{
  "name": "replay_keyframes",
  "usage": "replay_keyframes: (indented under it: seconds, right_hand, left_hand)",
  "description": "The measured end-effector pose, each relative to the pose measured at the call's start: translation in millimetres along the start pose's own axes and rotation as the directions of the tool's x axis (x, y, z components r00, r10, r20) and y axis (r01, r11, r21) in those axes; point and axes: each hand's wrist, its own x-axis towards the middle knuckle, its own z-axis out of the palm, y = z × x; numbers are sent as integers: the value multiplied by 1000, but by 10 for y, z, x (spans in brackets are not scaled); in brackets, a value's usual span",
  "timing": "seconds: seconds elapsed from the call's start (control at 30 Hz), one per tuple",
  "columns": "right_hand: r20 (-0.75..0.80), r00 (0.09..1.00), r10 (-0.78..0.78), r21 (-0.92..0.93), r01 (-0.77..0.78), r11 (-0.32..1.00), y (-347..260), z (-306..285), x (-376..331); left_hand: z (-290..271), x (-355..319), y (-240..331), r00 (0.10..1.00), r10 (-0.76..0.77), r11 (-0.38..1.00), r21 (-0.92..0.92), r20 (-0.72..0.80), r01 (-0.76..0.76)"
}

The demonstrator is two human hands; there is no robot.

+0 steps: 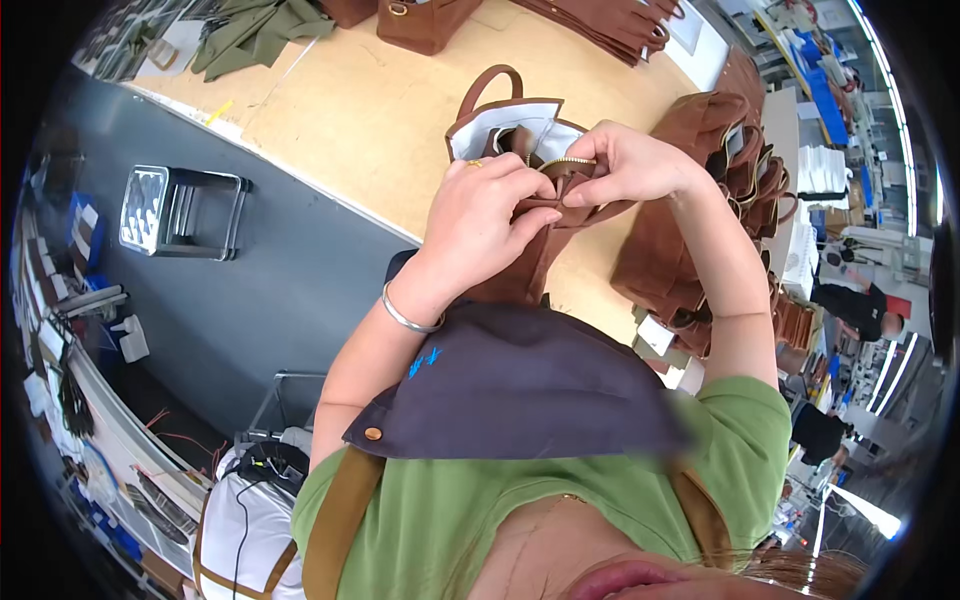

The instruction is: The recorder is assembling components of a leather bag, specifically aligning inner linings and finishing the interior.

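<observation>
A brown bag [512,272] with a pale lining [540,112] stands on the wooden table in front of my body, its top gaping. One looped handle [488,78] rises on its far side. A brass-toned zipper [568,161] curves along the opening, between my hands. My left hand [485,215] is closed, thumb and fingers pinching the bag's near edge. Close beside it, my right hand [635,168] pinches the same edge by the zipper. The fingertips nearly meet, and whatever small part lies between them is hidden.
Several brown bags [665,240] crowd the table's right side. Another brown bag [425,25], green fabric [255,40] and stacked brown pieces [610,25] lie along the far side. A metal step stool [185,212] stands on the grey floor at left. Other people [850,310] are far off at right.
</observation>
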Motion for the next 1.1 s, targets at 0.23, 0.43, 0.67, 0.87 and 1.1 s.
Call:
replay_keyframes:
  seconds: [0.23,0.43,0.67,0.87,1.1]
  right_hand:
    - [-33,997,-64,-4,64,998,-1,42,27]
    - [-47,998,-52,23,53,998,-34,70,-31]
    - [-256,925,-282,-484,130,865,-126,263,-140]
    - [-453,785,-421,-495,172,852,-49,472,-287]
    - [-424,807,-411,-508,164,846,7,494,-321]
  left_hand:
    - [150,4,-67,998,-25,992,-124,-58,18]
    - [33,4,24,998,22,996,89,-60,-16]
    - [-153,269,-166,978,-63,977,-186,198,100]
    - [-245,429,-224,926,-86,956,-231,367,181]
    - [-153,440,-270,961,124,983,-160,248,-86]
